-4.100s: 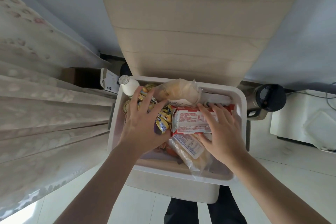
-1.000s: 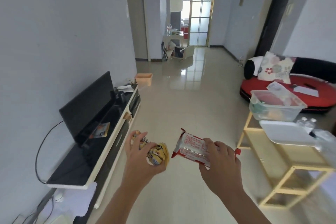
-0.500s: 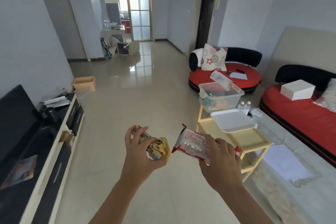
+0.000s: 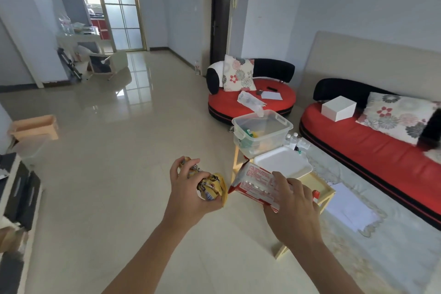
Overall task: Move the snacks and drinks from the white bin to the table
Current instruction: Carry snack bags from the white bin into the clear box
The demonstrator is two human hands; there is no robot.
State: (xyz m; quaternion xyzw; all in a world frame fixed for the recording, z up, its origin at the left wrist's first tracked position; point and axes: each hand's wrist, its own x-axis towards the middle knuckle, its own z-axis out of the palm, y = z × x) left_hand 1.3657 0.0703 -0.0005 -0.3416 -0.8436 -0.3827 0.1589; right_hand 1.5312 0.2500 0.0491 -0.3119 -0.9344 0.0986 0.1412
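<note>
holding red pack (image 4: 255,180), long axis left-right, right hand (image 4: 293,205)

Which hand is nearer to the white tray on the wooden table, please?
The right. The right hand, gripping the red-and-white packet, is just in front of the white tray; the left hand, holding yellow snacks, is farther off to its left.

My left hand (image 4: 191,196) and right hand (image 4: 293,207) are out of the white bin now, carrying the yellow packets (image 4: 212,187) and the red packet (image 4: 255,181) through the room. I face further right than a moment ago: the TV stand (image 4: 19,188) slips to the left edge, and the table (image 4: 321,188) sits closer, just beyond my right hand.
</note>
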